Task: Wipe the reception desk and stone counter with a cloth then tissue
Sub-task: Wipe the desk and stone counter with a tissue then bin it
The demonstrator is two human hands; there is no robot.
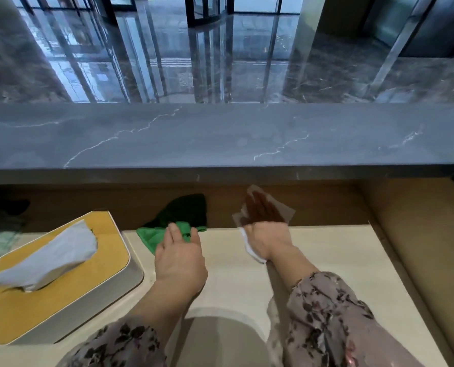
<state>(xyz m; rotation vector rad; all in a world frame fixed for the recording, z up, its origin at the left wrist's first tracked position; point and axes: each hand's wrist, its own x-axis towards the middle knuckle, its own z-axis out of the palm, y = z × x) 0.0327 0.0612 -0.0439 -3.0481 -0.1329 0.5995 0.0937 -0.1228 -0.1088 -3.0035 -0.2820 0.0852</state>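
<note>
Tissue (250, 249): it lies flat under your right hand (265, 231) on the pale reception desk (326, 250), at about 5 o'clock from the middle of the view. Its far half sits in the shadow under the counter's overhang.
Right hand: your fingers are straight and slightly spread, palm down, pressing the tissue onto the desk without pinching it.
Green cloth (151, 237): crumpled on the desk at 9 o'clock of the tissue, near it but apart, with its far part also in shadow.
Left hand (179, 256): your fingers are straight and loosely together, with the tips resting on the cloth's near edge, not curled round it.
Stone counter (220, 136): a grey, white-veined slab at 12 o'clock of both your hands, raised above the desk.
Tissue box (69, 295): yellow-topped, at 8 o'clock of the cloth, with a sheet (48, 258) standing out of its slot.
Floor (220, 62): dark and glossy, beyond the counter at 12 o'clock.
</note>
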